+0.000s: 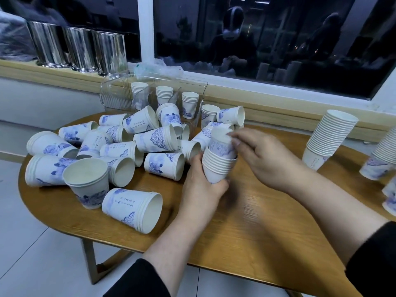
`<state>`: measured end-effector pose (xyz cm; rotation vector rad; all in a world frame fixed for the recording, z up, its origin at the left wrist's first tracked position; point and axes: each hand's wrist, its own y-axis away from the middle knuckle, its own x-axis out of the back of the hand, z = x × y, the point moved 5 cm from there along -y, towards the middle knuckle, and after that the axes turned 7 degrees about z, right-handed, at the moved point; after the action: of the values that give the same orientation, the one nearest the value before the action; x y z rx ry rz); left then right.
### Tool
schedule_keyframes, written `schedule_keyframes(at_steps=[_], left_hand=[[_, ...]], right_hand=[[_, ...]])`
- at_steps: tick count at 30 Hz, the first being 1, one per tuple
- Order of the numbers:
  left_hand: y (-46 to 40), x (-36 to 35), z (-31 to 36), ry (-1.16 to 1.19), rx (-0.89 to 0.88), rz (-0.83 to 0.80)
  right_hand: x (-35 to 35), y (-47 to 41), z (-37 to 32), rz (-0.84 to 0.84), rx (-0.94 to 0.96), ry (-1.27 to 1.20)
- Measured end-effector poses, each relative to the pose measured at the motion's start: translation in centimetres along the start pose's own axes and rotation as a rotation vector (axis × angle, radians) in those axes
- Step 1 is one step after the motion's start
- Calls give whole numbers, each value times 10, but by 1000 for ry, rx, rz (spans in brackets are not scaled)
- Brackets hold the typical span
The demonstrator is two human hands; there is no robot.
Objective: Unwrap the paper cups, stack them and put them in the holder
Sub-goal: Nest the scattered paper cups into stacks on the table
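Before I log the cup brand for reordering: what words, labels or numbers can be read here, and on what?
None can be read.
Cup lying nearest the camera: a column of dark handwritten-style characters on its side, too small and blurred to read.
Tall stack at right: a similar faint column near its base, unreadable.
Stack in the left hand and right hand: only blue pattern shows.

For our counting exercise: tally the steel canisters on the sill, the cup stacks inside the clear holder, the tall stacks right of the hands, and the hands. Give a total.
Steel canisters: 3
Cup stacks in the clear holder: 3, the middle one at
Tall stacks on the right: 2
Hands: 2, left hand and right hand
Total: 10
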<state>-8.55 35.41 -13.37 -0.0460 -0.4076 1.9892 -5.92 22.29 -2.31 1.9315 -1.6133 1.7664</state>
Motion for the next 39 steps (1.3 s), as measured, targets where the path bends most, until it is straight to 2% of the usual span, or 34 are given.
schedule_keyframes(at_steps=[2, 5, 9, 13, 16, 20, 23, 25, 27, 31, 33, 39], left_hand=[[2, -2, 0, 23, 0, -13], [2, -3, 0, 52, -7, -61], [5, -13, 2, 49, -30, -221], [10, -26, 6, -100, -62, -363], [10, -25, 11, -226, -94, -395], [10, 2, 38, -439, -323, -366], [13, 39, 68, -449, -581, -317], [11, 72, 77, -456, -631, -286], [5, 104, 77, -553, -557, -322], [-2, 151, 55, -759, -273, -524], [0, 162, 46, -811, -190, -604], [9, 154, 31, -973, -202, -743]], right_hand=[[-7, 9, 3, -58, -18, -30], [-9, 22, 11, 56, -134, -113], [-25, 40, 24, -44, -371, -283], [-20, 50, 35, 85, -477, -312], [-22, 54, 36, 135, -492, -319], [-27, 59, 31, 166, -467, -316], [-30, 62, 28, 203, -476, -323], [-32, 64, 25, 214, -484, -333], [-35, 65, 21, 212, -498, -356], [-41, 66, 14, 205, -498, -378], [-44, 66, 12, 200, -496, -376], [-44, 63, 6, 184, -487, -360]])
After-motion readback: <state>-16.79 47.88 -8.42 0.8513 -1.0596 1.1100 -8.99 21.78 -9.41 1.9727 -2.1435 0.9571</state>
